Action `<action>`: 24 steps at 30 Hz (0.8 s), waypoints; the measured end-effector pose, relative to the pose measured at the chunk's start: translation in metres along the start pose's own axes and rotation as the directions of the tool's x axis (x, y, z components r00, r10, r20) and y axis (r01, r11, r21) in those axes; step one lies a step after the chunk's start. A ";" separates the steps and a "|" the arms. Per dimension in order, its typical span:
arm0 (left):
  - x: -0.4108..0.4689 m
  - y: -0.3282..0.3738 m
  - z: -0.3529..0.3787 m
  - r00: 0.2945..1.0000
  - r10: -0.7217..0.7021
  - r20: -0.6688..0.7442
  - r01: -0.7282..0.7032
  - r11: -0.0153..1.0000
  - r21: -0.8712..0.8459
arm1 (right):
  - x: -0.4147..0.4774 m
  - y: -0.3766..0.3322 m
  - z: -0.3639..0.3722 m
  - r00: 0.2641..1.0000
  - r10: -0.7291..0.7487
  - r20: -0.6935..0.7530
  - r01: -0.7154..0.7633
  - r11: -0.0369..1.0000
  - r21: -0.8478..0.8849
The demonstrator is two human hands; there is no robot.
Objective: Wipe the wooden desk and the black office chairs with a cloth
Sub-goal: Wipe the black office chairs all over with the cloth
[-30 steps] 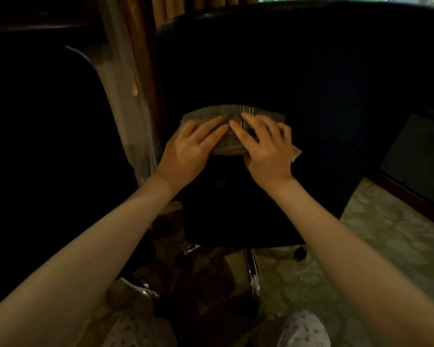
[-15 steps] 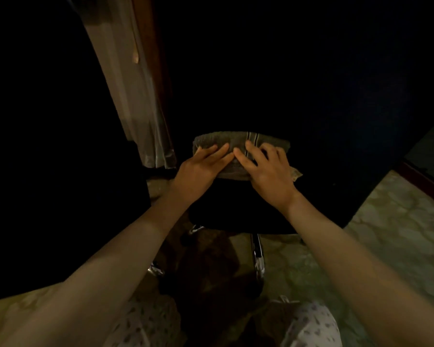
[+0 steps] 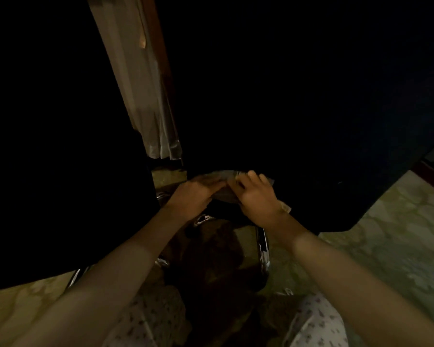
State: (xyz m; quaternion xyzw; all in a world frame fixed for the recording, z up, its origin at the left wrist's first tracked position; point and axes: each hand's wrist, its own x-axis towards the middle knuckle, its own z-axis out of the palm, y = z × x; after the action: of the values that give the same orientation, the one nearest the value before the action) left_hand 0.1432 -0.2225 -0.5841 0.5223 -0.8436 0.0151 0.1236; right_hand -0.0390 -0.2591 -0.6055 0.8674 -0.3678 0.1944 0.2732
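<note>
Left grip (image 3: 193, 196), right (image 3: 254, 196): cloth (image 3: 223, 175), chair (image 3: 311, 146) edge

The room is dim. Up and to the left of the left hand (image 3: 193, 196) a pale curtain (image 3: 140, 96) hangs down, and its bottom ends a bit higher than the hands. A brown wooden strip (image 3: 161, 58) runs down right beside the curtain. The floor (image 3: 386, 246) is pale green and yellow with cloudy blotches, and it looks brightest to the right of the right hand (image 3: 257, 199). Below both hands the floor has a dark brown patch (image 3: 211, 259); shadow or rug, I cannot tell. Far to the right, a red-brown edge (image 3: 431, 172) lines the floor.
</note>
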 end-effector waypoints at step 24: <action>0.015 -0.032 -0.007 0.906 -0.274 -0.323 0.260 0.962 -0.089 | 0.080 0.000 0.005 0.920 -0.203 -0.334 0.080 0.935 -0.347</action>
State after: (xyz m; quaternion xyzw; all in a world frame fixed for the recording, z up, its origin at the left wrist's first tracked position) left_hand 0.1666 -0.2495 -0.5770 0.6198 -0.7312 0.0673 0.2767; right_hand 0.0140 -0.3049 -0.5666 0.7835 -0.2732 0.2677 0.4898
